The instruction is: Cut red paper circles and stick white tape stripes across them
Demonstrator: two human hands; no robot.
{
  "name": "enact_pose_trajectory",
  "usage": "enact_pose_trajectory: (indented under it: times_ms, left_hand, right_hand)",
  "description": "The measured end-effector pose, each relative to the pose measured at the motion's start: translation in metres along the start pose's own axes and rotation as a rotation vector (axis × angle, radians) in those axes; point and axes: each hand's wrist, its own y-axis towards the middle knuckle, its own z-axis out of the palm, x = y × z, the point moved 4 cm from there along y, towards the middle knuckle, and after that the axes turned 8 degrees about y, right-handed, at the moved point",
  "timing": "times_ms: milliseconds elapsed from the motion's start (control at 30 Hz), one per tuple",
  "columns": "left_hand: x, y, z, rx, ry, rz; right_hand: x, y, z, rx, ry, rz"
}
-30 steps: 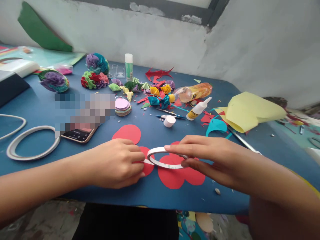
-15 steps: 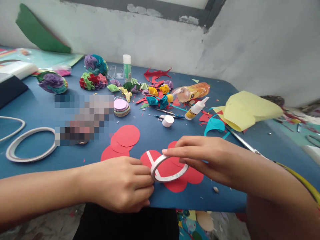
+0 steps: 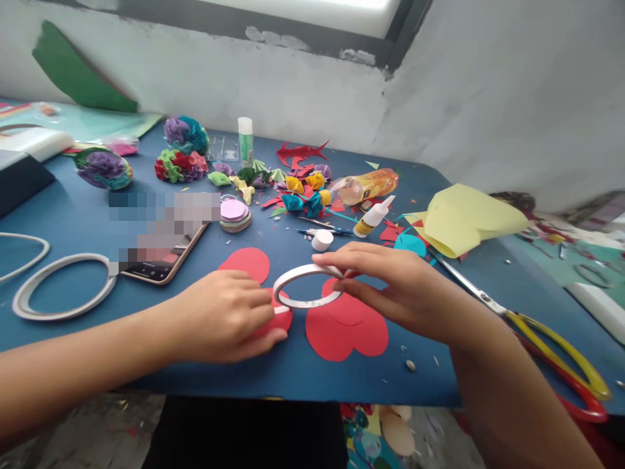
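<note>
My right hand (image 3: 395, 286) holds a roll of white tape (image 3: 307, 303) between thumb and fingers, tilted above the table. My left hand (image 3: 229, 319) is curled over a red paper circle (image 3: 287, 320), which it partly hides. A white strip of tape (image 3: 281, 310) lies across that circle and runs in under my fingers. Below my right hand, several overlapping red paper circles (image 3: 336, 335) lie on the table. More red circles (image 3: 251, 264) lie just beyond my left hand.
Large scissors (image 3: 493, 303) lie at the right beside yellow paper (image 3: 463, 221). A glue bottle (image 3: 374, 218), white cap (image 3: 322, 240), plastic bottle (image 3: 364, 187) and paper scraps are behind. A phone (image 3: 166, 267) and a white ring-shaped roll (image 3: 29, 296) lie left.
My left hand has drawn the red circle with the tape strip leftward, apart from the overlapping circles. My right hand has shifted the tape roll slightly left and up. The view has tilted a little.
</note>
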Motion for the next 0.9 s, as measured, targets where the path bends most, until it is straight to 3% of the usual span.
enact_pose_trajectory:
  times_ms: [100,167,233,400,500,633,733,900]
  left_hand:
    - [0.015,-0.001,0.000,0.031,0.054,-0.189]
    - [0.023,-0.001,0.003,0.059,-0.066,-0.308]
    - [0.027,-0.001,0.007,0.105,-0.251,-0.335]
    - [0.032,0.000,0.009,0.090,-0.507,-0.430]
    - [0.035,0.000,0.007,0.055,-0.585,-0.507]
    - [0.036,0.000,0.003,0.020,-0.612,-0.510]
    - [0.037,0.001,0.001,-0.004,-0.556,-0.484]
    - [0.038,0.001,0.000,0.019,-0.546,-0.425]
  right_hand:
    - [0.001,0.003,0.006,-0.021,-0.047,-0.053]
    - [0.003,0.006,0.009,-0.022,-0.095,-0.095]
    - [0.005,0.006,0.009,-0.037,-0.157,-0.099]
    - [0.005,-0.014,0.002,-0.160,-0.503,0.154]
    - [0.001,-0.037,0.016,-0.043,-0.510,0.221]
    - [-0.015,-0.056,0.046,0.216,-0.320,0.272]
    - [-0.030,-0.057,0.056,0.229,-0.286,0.345]
    - [-0.043,-0.042,0.062,0.186,-0.338,0.353]
